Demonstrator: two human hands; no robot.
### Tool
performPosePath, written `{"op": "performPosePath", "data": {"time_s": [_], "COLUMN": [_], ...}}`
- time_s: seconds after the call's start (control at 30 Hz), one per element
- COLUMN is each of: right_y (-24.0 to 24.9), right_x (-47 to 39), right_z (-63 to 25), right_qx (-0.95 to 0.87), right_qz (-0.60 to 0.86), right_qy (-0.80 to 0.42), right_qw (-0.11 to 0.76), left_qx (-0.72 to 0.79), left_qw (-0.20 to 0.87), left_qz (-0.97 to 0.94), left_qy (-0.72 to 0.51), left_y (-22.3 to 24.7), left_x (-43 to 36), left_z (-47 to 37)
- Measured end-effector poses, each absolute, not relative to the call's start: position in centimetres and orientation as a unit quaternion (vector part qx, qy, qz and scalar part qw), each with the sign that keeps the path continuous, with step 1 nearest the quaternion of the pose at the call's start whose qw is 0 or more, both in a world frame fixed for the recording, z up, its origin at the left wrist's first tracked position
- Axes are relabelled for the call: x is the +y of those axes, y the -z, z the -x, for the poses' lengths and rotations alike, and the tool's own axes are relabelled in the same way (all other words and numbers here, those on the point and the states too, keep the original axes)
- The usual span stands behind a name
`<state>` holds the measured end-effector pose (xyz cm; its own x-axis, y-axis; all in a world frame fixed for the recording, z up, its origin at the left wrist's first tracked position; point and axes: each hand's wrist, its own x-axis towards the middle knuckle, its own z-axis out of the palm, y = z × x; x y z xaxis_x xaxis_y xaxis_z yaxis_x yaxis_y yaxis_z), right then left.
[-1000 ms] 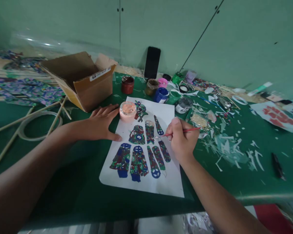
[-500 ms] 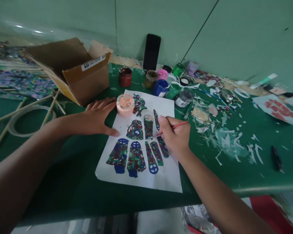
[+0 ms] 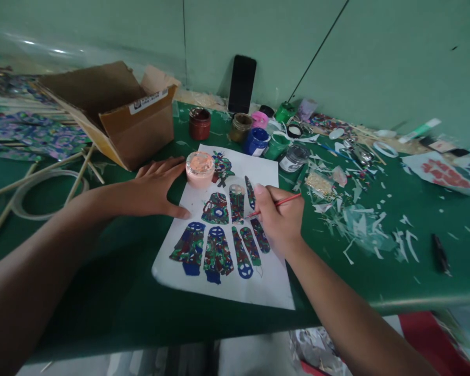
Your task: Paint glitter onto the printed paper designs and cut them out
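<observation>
Clamps right fingers (image 3: 263,197) on red brush (image 3: 290,199) mid-frame, spreads left fingers (image 3: 174,171) by peach jar (image 3: 199,178); could smear painted paper (image 3: 274,287) by dragging.

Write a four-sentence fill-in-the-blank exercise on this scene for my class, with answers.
The right hand holds a thin red ____.
The left hand lies beside a jar of peach-coloured ____.
A black ____ stands propped at the back of the table.
An open cardboard ____ stands beyond the left hand.

Missing words: paintbrush; paint; phone; box.
</observation>
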<state>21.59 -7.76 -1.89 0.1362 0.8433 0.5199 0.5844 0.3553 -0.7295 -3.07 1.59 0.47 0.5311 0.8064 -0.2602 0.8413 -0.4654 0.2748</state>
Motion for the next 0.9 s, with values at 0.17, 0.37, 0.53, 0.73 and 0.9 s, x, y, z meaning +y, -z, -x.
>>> {"op": "performPosePath", "data": {"time_s": [0.17, 0.37, 0.53, 0.73, 0.9], "right_y": [1.75, 1.81, 1.71, 1.66, 1.59], "right_x": [-7.68, -7.73, -7.75, -7.74, -7.76], "right_z": [-21.71, -21.71, -21.76, -21.77, -21.79], "right_qx": [-0.638, -0.649, -0.650, -0.649, -0.657], "right_qz": [0.566, 0.559, 0.561, 0.562, 0.552], "right_qy": [-0.104, -0.115, -0.108, -0.096, -0.098], "right_qw": [0.511, 0.503, 0.501, 0.504, 0.504], "left_qx": [0.481, 0.484, 0.488, 0.493, 0.491], "left_qw": [0.188, 0.190, 0.190, 0.190, 0.188], "left_qz": [-0.855, -0.854, -0.851, -0.848, -0.850], "left_qy": [0.038, 0.029, 0.031, 0.036, 0.039], "left_y": [-0.54, -0.53, -0.51, -0.52, -0.44], "left_x": [1.56, 1.56, 1.58, 1.59, 1.68], "left_z": [3.00, 2.97, 2.97, 2.92, 3.00]}}
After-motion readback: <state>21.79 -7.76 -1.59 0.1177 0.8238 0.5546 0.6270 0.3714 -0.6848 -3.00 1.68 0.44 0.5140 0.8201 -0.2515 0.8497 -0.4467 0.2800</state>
